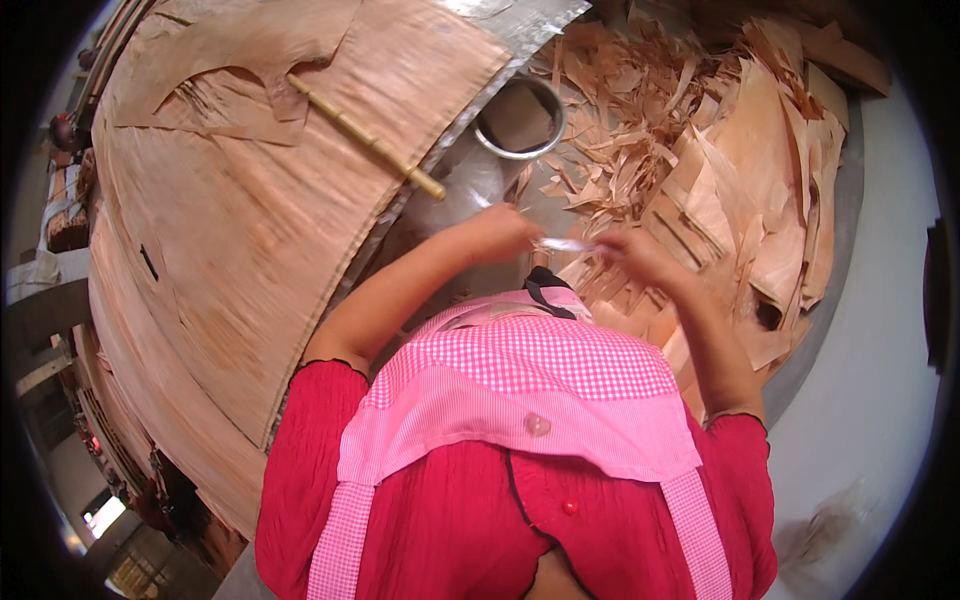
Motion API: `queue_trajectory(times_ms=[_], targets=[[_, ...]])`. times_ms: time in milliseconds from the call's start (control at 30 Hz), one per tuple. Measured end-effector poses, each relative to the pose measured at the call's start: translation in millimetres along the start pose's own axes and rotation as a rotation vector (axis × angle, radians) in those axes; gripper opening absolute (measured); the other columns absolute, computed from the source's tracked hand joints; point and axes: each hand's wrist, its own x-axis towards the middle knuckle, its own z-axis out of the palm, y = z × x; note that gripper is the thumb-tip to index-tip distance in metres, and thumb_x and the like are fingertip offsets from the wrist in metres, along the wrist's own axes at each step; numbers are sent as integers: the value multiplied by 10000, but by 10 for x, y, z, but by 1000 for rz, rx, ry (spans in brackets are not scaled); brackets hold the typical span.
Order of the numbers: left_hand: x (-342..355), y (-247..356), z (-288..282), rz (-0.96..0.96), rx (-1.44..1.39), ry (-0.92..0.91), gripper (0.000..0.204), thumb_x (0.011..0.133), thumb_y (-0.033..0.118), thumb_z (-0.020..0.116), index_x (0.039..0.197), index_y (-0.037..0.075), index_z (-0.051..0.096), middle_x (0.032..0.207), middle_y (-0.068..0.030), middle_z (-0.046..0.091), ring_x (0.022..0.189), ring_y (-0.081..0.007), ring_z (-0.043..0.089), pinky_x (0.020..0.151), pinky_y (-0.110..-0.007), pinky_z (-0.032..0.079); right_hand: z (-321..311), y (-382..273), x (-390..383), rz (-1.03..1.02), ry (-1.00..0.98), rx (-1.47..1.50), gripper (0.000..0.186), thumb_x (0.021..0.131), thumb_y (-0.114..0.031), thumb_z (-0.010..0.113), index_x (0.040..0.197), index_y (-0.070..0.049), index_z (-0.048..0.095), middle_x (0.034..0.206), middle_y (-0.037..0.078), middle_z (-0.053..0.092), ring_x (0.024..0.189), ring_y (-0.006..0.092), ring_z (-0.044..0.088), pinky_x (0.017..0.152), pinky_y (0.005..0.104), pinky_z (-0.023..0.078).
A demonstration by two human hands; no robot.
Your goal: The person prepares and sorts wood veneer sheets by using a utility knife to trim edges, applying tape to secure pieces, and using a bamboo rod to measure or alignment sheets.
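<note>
In front of my apron, my left hand [503, 233] and my right hand [637, 256] are raised close to each other with fingers pinched. A thin whitish strip [565, 244] stretches between them, one end in each hand. Motion blurs it, so its exact kind cannot be made out. To the left of my left arm lies a broad stack of wood veneer sheets [240, 230]. A yellowish jointed stick [370, 140], like bamboo, rests slantwise on top, beside a torn veneer piece [235, 105]. Neither hand touches the stack.
A round metal bowl [520, 118] stands beyond my left hand, at the stack's edge. Shredded veneer scraps [630, 120] heap up beyond my hands, with larger veneer pieces [750, 190] to the right. Crumpled clear plastic [470, 190] lies near the bowl. A pale floor [880, 330] runs along the right.
</note>
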Motion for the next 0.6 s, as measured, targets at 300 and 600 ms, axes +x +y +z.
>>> queue_trajectory(times_ms=[300,600], targets=[[623,-246,-168,-88,-77,333,156,816,189,515,780,59,595,665,-93,574,619,-257,556,633,-337,432,-725,359,852,-581,383,-310,199,781,-113,580,966,-40,585,980,152,583,963,277,531,842,340,414],[971,-321,-196,-797,-624,759,161,780,188,576,782,27,563,615,-122,584,580,-230,593,549,-334,449,-518,319,1768,-431,53,-323,154,753,-191,578,849,-71,575,680,124,596,642,297,588,572,389,452]])
